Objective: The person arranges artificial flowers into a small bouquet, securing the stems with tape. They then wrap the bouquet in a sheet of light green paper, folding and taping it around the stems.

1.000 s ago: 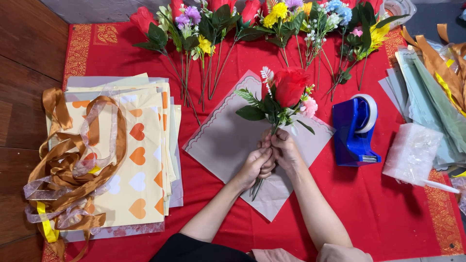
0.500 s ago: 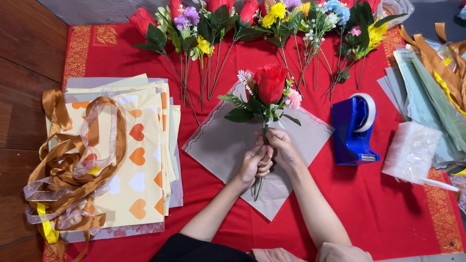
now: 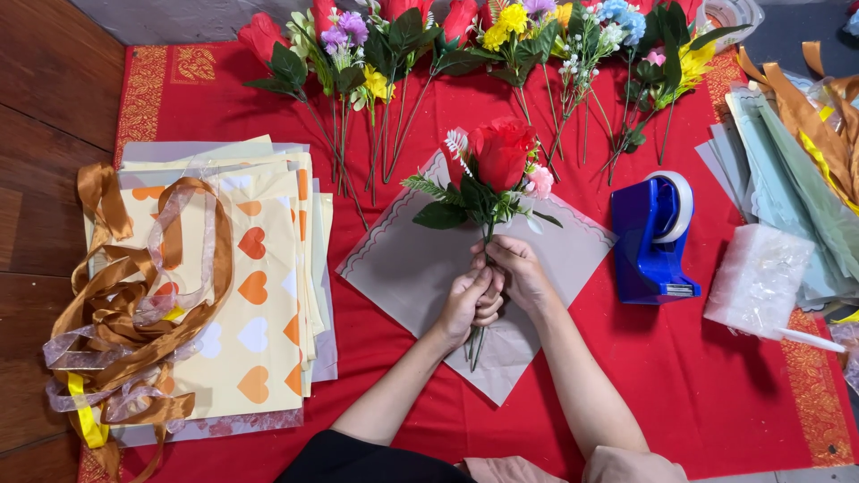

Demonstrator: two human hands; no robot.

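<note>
Both my hands grip the stems of a small bouquet point(image 3: 497, 170): a red rose with a pink bloom, white sprig and green leaves. My left hand point(image 3: 467, 304) wraps the stems lower down, and my right hand point(image 3: 517, 268) closes on them just above. The bouquet is held over a grey-brown square of wrapping paper point(image 3: 403, 268) with a scalloped white edge, lying on the red cloth point(image 3: 698, 385). The stem ends poke out below my left hand.
A row of artificial flowers point(image 3: 465, 36) lies along the far edge. A blue tape dispenser point(image 3: 653, 237) stands right of the paper, with a clear plastic roll point(image 3: 761, 277) and pale sheets point(image 3: 787, 170) beyond. Heart-print papers point(image 3: 250, 286) and brown ribbons point(image 3: 125, 304) lie left.
The bouquet has swung from leaning right toward upright and slightly left, and my hands have shifted a little with it on the stems.
</note>
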